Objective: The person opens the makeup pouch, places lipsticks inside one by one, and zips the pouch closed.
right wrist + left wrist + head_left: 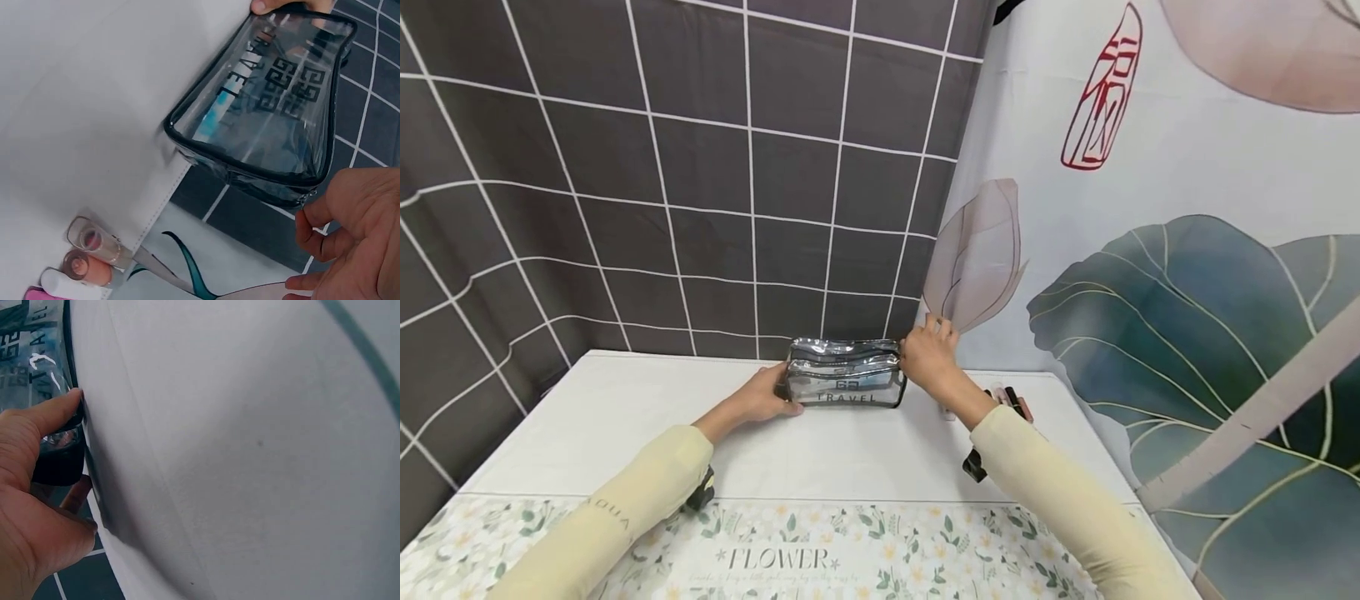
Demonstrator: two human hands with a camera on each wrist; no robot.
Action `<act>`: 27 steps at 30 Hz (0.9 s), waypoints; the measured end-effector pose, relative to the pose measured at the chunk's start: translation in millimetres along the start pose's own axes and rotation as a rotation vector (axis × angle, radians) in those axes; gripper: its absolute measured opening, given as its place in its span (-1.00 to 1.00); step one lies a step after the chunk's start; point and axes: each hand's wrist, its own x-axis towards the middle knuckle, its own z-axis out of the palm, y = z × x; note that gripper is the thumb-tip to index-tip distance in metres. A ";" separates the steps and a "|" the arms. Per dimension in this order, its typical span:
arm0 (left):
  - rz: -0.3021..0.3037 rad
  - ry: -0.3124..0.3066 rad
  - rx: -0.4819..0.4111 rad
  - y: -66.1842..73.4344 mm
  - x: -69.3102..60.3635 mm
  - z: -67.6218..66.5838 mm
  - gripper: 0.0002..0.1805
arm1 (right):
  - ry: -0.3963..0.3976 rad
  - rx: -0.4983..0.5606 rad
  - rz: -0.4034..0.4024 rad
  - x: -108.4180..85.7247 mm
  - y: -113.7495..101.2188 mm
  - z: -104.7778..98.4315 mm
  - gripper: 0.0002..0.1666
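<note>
A clear, black-edged zip pouch (850,388) marked "TRAVEL" stands upright near the back of the white table. My left hand (762,397) grips its left end; in the left wrist view the thumb (59,412) lies against the pouch's edge. At the opposite end, my right hand (931,357) is raised to the top corner. The right wrist view has its thumb and finger pinching at the zipper end, where the small zipper pull (306,199) is mostly hidden. Something blue and white (212,119) shows through the clear side; its kind is unclear.
Several small cosmetic tubes lie right of the pouch, partly behind the right forearm: a clear-capped one (94,240), an orange one (87,267), a white one (65,285) and a black one (1015,400). A flowered cloth (880,542) covers the front. Dark gridded fabric (700,225) hangs behind.
</note>
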 end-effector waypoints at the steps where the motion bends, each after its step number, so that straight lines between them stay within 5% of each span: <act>1: 0.001 0.003 -0.003 4.4 -1.6 -2.1 0.10 | -0.004 0.013 0.008 0.9 1.2 0.1 -0.52; 9: -0.004 0.025 -0.008 -1.2 -1.2 4.1 0.10 | -0.075 0.156 0.090 4.0 9.6 2.3 -0.52; 16: -0.046 -0.018 -0.025 39.7 -19.8 -10.9 0.01 | -0.155 0.214 0.155 6.2 21.0 11.6 -0.45; 27: -0.009 -0.019 -0.035 31.5 -18.5 -12.2 0.01 | -0.241 0.279 0.143 5.5 34.3 23.4 -0.41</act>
